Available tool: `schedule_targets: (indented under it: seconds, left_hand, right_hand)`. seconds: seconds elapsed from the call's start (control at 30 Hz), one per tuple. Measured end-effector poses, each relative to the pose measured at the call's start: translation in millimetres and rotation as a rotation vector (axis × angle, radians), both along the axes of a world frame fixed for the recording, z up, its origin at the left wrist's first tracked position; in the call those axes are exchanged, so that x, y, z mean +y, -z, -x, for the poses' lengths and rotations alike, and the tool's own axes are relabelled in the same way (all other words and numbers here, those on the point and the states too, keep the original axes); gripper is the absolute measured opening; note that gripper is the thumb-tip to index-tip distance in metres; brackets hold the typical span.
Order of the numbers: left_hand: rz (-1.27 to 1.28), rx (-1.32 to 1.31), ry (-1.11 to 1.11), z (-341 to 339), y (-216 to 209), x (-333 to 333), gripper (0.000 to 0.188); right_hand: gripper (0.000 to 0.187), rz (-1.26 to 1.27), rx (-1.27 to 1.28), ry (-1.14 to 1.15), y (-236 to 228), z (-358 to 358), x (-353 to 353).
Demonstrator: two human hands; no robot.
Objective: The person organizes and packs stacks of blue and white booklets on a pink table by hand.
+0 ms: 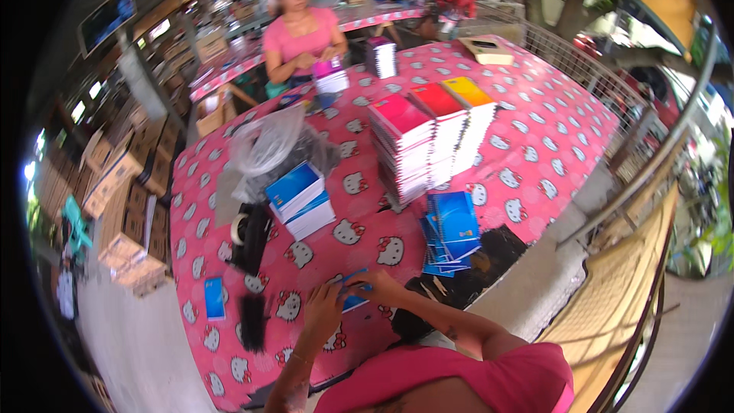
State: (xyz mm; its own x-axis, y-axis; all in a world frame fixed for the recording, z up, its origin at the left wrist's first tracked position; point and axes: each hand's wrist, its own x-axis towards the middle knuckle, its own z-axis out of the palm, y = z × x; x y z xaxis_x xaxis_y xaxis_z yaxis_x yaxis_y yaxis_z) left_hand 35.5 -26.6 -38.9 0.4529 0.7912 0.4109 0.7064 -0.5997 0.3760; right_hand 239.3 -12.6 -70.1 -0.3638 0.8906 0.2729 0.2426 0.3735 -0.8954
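A small blue notebook (355,300) lies at the near side of the pink table, partly hidden under my hands. My left hand (324,307) grips its left side with bent fingers. Over its upper right part, the fingers of my right hand (379,287) are curled and closed on it; any smaller thing between them is too small to make out. To the right is a loose pile of blue notebooks (457,226). Beyond my hands stands a neater stack of blue notebooks (297,193). Left of my left hand lies a bundle of thin black strands (252,323).
Tall stacks of red and yellow spiral notebooks (404,118) stand mid-table. Clear plastic bags (267,141), a tape roll (238,229) and a single blue booklet (215,298) lie leftward. A co-worker in pink (302,38) handles notebooks across the table. Cardboard boxes (134,222) are piled at left.
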Motion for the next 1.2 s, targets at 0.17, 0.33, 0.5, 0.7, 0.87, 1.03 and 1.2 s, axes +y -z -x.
schedule_targets:
  seconds: [0.17,0.33,0.5,0.7,0.87,1.03,1.2]
  left_hand:
    - [-0.018,-0.003,0.086,-1,8,3,0.021]
    - [-0.056,0.073,0.077,11,29,10,0.017]
    - [0.173,0.127,0.092,16,27,18,0.038]
    - [0.031,0.183,0.113,31,53,22,0.040]
    - [-0.081,0.163,0.408,-1,8,22,0.044]
    - [-0.194,0.307,-0.068,7,61,7,0.056]
    - [-0.111,0.335,-0.105,-28,27,11,0.059]
  right_hand:
    - [0.029,-0.084,-0.004,-0.045,8,-10,5]
    - [0.024,-0.192,-0.086,-0.022,8,-3,2]
    - [0.021,-0.226,0.005,0.015,10,2,-6]
    - [0.025,-0.118,0.256,0.009,19,9,-3]
    - [0.035,0.183,0.174,-0.001,82,5,-2]
    - [0.032,0.192,0.152,-0.074,56,14,0]
    - [0.030,0.032,0.064,-0.061,54,-2,-4]
